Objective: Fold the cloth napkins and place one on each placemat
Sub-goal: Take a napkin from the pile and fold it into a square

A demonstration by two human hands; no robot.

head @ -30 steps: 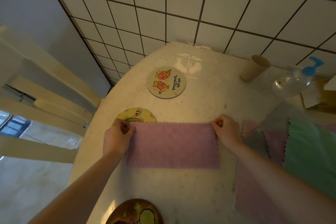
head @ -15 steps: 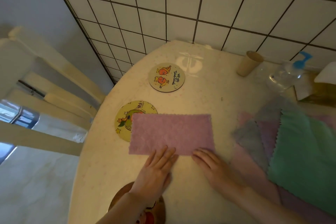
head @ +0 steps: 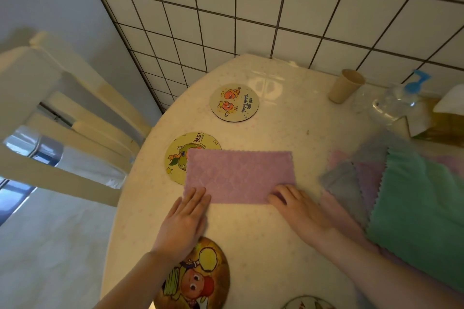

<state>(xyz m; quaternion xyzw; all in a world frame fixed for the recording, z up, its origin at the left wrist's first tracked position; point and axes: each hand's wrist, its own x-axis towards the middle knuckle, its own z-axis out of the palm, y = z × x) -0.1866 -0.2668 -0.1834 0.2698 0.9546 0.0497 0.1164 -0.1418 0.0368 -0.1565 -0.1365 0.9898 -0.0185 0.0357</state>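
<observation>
A pink napkin [head: 239, 175], folded into a rectangle, lies flat on the table and overlaps the right side of a round yellow placemat [head: 179, 158]. My left hand [head: 185, 221] rests flat with its fingertips on the napkin's near left corner. My right hand [head: 298, 208] lies flat with its fingers on the near right corner. A second round placemat [head: 234, 103] with orange figures sits further back. A third, brown placemat [head: 200, 278] is partly hidden under my left wrist. Only the edge of another placemat [head: 307, 303] shows at the bottom.
A pile of unfolded cloths lies at the right: green [head: 421, 213] on top, grey [head: 344, 183] and pink beneath. A paper cup [head: 345, 85], a clear pump bottle [head: 394, 103] and a tissue box [head: 442, 123] stand by the tiled wall. A white chair [head: 62, 108] is left of the table [head: 288, 113].
My hands let go of the napkin's far corners and came to its near edge, then slid apart to the near corners. The napkin lies folded flat.
</observation>
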